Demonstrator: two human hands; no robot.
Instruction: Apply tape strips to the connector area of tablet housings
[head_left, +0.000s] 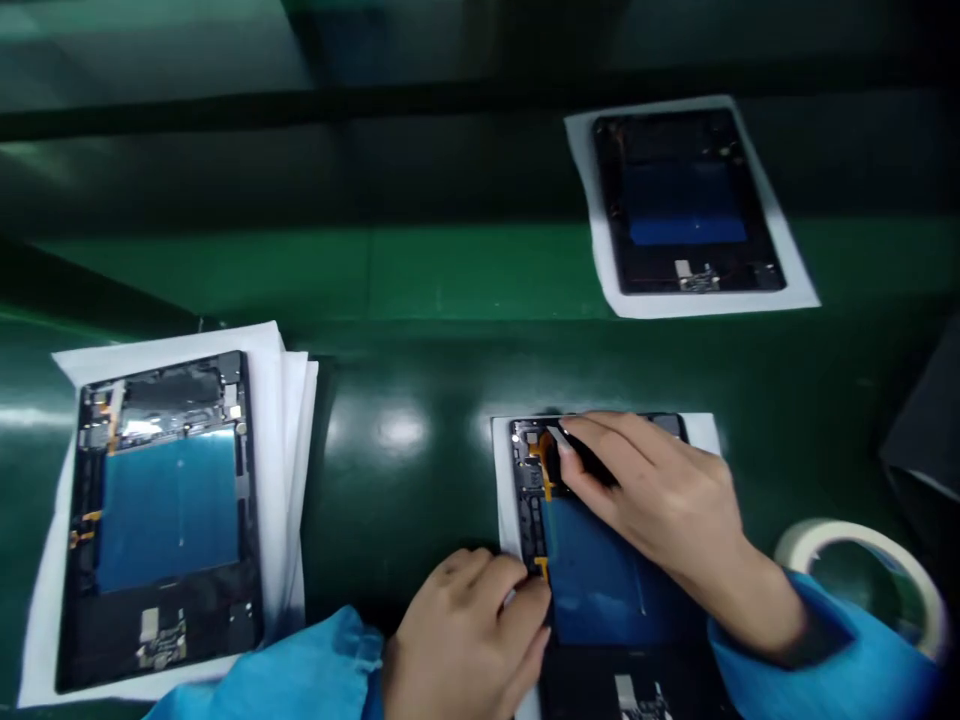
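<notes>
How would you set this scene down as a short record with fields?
Right hand: the right hand pinches a small pale strip over the near device's upper left part
Left hand: the left hand, fingers curled, at that device's left edge
Near device: open flat device with a blue panel, on white paper
Left device: a similar open device on stacked white sheets
Far device: another open device, on a white sheet
Right side: tape roll, partly behind the sleeve
Surface: green
</notes>
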